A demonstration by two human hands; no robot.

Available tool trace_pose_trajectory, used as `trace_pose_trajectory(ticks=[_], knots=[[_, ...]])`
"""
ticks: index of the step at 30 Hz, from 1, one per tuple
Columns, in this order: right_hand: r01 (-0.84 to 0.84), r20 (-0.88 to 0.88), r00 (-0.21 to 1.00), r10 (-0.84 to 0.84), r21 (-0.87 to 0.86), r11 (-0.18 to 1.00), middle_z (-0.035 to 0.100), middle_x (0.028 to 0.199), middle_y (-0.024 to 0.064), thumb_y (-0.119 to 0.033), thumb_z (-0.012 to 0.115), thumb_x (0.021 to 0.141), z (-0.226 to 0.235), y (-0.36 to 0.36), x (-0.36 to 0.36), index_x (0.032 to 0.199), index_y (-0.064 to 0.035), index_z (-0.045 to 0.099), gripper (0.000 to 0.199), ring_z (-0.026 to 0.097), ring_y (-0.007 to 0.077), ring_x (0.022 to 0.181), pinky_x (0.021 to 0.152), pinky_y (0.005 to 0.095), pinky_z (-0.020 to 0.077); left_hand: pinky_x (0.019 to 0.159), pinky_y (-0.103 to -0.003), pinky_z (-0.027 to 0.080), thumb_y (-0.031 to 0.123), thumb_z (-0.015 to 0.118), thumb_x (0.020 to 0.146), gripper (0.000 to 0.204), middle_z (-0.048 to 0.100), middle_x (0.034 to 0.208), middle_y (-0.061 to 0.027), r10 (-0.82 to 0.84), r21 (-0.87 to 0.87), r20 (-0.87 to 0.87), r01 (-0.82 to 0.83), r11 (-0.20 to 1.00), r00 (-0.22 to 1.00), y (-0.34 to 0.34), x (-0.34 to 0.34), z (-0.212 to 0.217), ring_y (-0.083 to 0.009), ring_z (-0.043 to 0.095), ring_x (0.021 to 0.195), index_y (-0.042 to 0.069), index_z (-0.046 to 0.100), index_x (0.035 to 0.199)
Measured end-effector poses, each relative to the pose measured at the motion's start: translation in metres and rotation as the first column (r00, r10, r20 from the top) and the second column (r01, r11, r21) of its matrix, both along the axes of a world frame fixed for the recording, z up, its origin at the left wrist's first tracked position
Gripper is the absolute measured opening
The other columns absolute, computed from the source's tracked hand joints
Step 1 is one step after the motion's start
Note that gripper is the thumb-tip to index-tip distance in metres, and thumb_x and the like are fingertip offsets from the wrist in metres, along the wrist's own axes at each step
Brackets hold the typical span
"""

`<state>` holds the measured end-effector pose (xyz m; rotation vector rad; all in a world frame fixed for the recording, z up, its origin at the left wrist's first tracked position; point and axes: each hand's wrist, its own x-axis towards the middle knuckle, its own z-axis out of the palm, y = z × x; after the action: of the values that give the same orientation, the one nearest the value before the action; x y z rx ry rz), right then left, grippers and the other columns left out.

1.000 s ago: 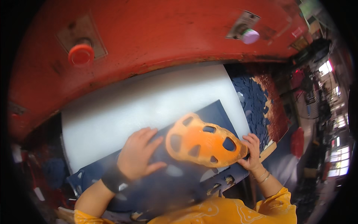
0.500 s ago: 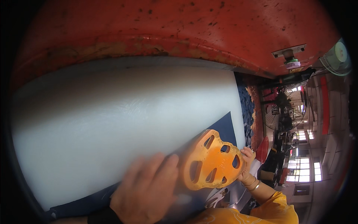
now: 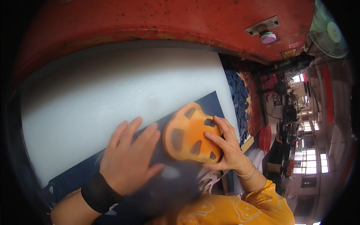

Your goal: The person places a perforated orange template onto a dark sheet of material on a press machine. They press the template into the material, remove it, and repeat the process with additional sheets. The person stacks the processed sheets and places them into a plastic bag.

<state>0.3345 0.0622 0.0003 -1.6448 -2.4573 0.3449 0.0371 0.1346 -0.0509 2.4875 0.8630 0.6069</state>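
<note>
Nearby, heaped dark offcuts [image 3: 234, 90] beside white board [image 3: 112, 93], red machine [image 3: 168, 18].

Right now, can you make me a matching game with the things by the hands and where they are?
Things:
1. orange cutting form with holes
2. dark blue sheet
3. white work board
4. black wristband

Places:
A. on the left wrist
B. under the right hand
C. under the blue sheet
D. pressed flat by the left hand

Pairs: 1-B, 2-D, 3-C, 4-A
</note>
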Motion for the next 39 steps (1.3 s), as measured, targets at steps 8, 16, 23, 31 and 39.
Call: trace_pose_trajectory(ticks=[8,16,23,31,39], knots=[[0.019,0.001,1.0,-0.02,0.097,0.995,0.045,0.136,0.0273,-0.035,0.083,0.052,-0.004,-0.009,-0.016,0.117,-0.0075,0.065,0.073,0.047,0.045,0.119,0.097,0.0485,0.037,0.107,-0.053,0.033,0.033,0.083,0.067,0.068,0.052,0.133,-0.011,0.036,-0.001,0.02,-0.036,0.999,0.999,-0.006,-0.011,-0.004,-0.038,0.04,0.129,0.004,0.056,0.123],[0.038,0.048,0.998,-0.042,0.081,0.996,0.042,0.14,0.0276,-0.037,0.082,0.054,-0.012,-0.016,-0.017,0.119,-0.008,0.066,0.073,0.047,0.0455,0.12,0.098,0.0497,0.0375,0.106,-0.055,0.034,0.033,0.083,0.065,0.068,0.052,0.132,-0.0083,0.03,-0.022,0.048,-0.029,0.999,0.998,-0.006,-0.016,-0.012,-0.0392,0.042,0.127,0.002,0.059,0.12],[0.048,0.04,0.998,-0.052,0.079,0.996,0.042,0.138,0.0299,-0.038,0.084,0.053,-0.024,-0.014,-0.021,0.12,-0.0077,0.063,0.077,0.045,0.0492,0.119,0.097,0.0513,0.0368,0.102,-0.055,0.037,0.035,0.083,0.064,0.064,0.052,0.134,-0.0079,0.041,-0.012,0.039,-0.041,0.999,0.998,0.0,-0.024,-0.018,-0.0379,0.043,0.126,0.002,0.064,0.116],[0.023,0.0,1.0,-0.023,0.046,0.999,0.038,0.141,0.0297,-0.041,0.084,0.055,-0.042,0.006,-0.009,0.121,-0.0103,0.059,0.077,0.045,0.0502,0.117,0.095,0.053,0.0362,0.104,-0.054,0.035,0.032,0.082,0.065,0.059,0.056,0.127,-0.0131,-0.017,-0.087,-0.044,0.013,0.996,0.999,0.025,-0.013,-0.025,-0.0348,0.047,0.122,0.002,0.066,0.113],[0.056,-0.049,0.997,-0.053,0.06,0.997,0.037,0.141,0.0304,-0.044,0.085,0.057,-0.05,0.018,-0.017,0.122,-0.0115,0.059,0.077,0.044,0.0505,0.118,0.095,0.053,0.0355,0.104,-0.052,0.037,0.028,0.076,0.074,0.053,0.055,0.127,-0.0142,0.064,-0.105,-0.085,-0.073,0.992,0.994,0.041,-0.014,-0.019,-0.0298,0.05,0.119,0.002,0.062,0.118]])
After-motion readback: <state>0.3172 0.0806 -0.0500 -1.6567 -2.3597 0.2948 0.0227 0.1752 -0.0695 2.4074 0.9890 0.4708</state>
